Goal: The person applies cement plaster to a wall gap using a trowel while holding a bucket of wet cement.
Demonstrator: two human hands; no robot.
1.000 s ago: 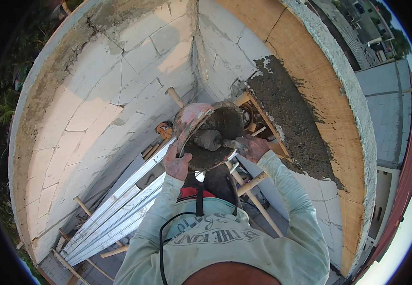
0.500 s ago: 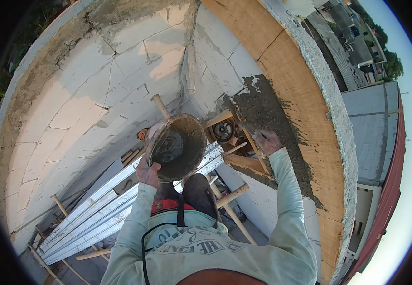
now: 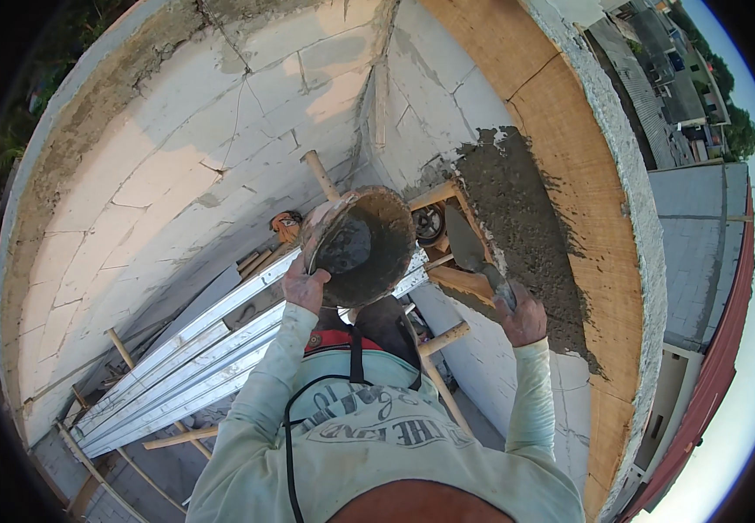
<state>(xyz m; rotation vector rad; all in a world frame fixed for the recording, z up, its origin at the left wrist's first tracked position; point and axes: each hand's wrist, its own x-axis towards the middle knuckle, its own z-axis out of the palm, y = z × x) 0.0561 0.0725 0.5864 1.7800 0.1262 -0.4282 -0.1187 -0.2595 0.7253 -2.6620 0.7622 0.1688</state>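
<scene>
My left hand (image 3: 306, 288) is closed on the near rim of a mortar-crusted bucket (image 3: 377, 235) with dark wet mix inside. My right hand (image 3: 521, 312) is closed on a trowel (image 3: 464, 235), whose grey blade points up and left over the edge of a wooden-framed opening (image 3: 436, 196). Beside it, a band of rough wet mortar (image 3: 525, 209) runs along the right wall, next to a timber board (image 3: 604, 235). A dark round object (image 3: 428, 222) sits inside the opening.
Long silvery metal channels (image 3: 186, 375) lie slanting below me among wooden poles (image 3: 443, 338). Pale block walls (image 3: 159, 174) meet in a corner ahead. An orange object (image 3: 286, 225) rests left of the bucket. Rooftops (image 3: 673, 87) show beyond the wall's right edge.
The trowel has left the bucket and is now over the framed opening at the right, with my right hand lower and farther right. The bucket went left and down, then back up slightly.
</scene>
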